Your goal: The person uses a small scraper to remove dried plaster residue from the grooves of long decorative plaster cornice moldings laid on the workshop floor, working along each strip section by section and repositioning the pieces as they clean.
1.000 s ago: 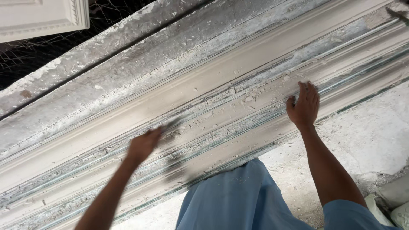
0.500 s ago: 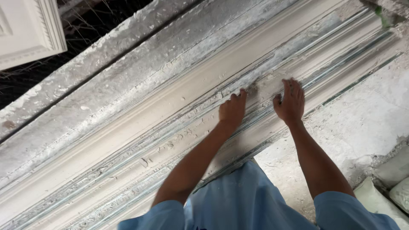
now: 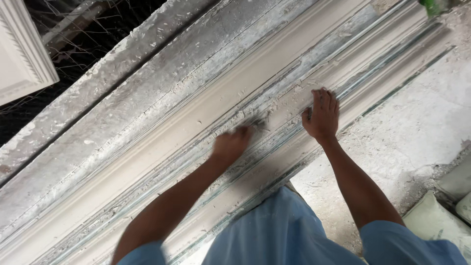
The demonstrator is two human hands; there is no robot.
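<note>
Moulding, long and plaster-coated, runs diagonally across the view from lower left to upper right, with ridges and grooves along its length and crumbs of dried plaster scattered on it. Right hand lies flat on the ridged part, palm down, fingers spread slightly apart, holding nothing. Left hand is on the same ridged band, just beside and to the left of the right hand; it's motion-blurred, so can't tell if the fingers are apart or closed, or whether it holds anything. A dark smear at its fingertips is too blurred to identify. Both forearms reach up from light blue sleeves at the bottom edge. Rough grey floor lies to the right of the moulding. White framed panel sits in the top left corner, over dark ground crossed with thin wire mesh. Pale sacks at the lower right edge.
</note>
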